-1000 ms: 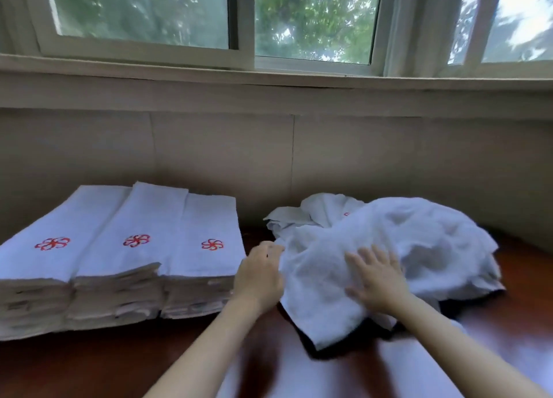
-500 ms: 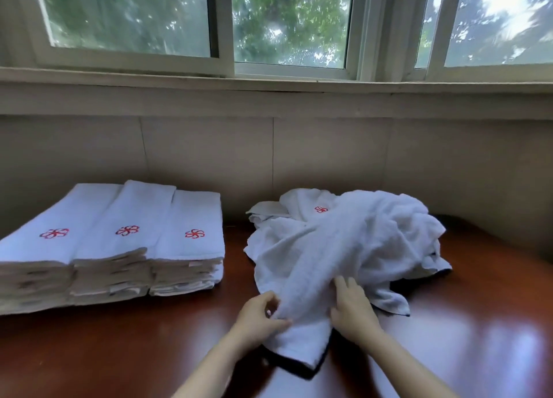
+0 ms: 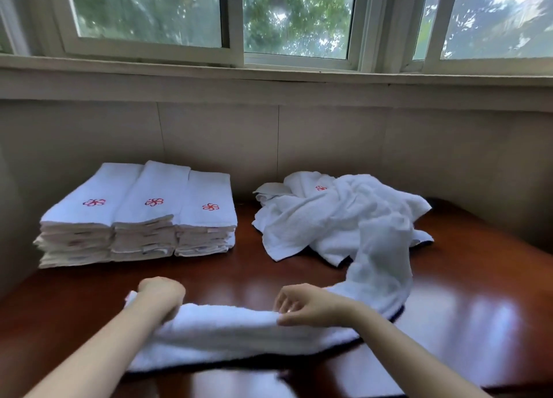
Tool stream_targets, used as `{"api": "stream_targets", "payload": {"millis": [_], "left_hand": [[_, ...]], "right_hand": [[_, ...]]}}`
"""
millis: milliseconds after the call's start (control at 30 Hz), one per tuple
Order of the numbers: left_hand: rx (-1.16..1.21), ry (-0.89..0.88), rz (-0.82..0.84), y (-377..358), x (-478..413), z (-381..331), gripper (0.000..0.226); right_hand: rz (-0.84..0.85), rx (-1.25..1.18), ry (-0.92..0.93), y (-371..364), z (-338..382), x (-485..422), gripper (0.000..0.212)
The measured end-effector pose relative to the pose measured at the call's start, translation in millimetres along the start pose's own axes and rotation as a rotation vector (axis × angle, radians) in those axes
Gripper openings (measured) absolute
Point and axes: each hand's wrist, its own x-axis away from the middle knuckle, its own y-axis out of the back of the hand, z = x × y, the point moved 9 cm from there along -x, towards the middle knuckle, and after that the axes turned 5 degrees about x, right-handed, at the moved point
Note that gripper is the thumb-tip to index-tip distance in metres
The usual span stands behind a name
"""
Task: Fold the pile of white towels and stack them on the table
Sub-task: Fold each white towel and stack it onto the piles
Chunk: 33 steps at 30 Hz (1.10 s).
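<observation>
towel (image 3: 227, 323) held taut along top edge: left hand (image 3: 160, 291) fisted round one end, right hand (image 3: 302, 305) pinching hem, spread for folding; tail trails to unfolded pile (image 3: 338, 215).

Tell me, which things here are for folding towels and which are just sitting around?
For the job: stretched white terry towel gripped by left hand and right hand; crumpled pile of white towels; three folded white towel stacks with red flowers; glossy reddish-brown wooden table.
Just there: white-framed glass window; beige wall panels.
</observation>
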Motion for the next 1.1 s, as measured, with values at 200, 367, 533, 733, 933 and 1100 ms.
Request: {"api": "stream_targets", "payload": {"millis": [200,367,533,733,933,1100], "left_hand": [[0.030,-0.041,-0.066,-27,5,23,0.042],[0.651,-0.603,-0.092,-15,34,-62,0.025],[0.712,-0.620,0.143,-33,47,-78,0.032],[0.742,-0.599,0.069,-29,51,-49,0.027],[1.332,-0.593,-0.411,50,67,9,0.034],[0.830,-0.608,-0.085,11,66,-35,0.022]], "right_hand": [[-0.056,0.314,-0.233,12,-35,14,0.046],[0.115,0.278,-0.238,-5,-44,24,0.037],[0.043,0.381,-0.244,1,-44,29,0.019],[-0.156,0.136,-0.152,20,-22,30,0.022],[0.131,-0.216,-0.159,1,16,18,0.037],[0.283,0.185,-0.088,-42,29,3,0.020]]}}
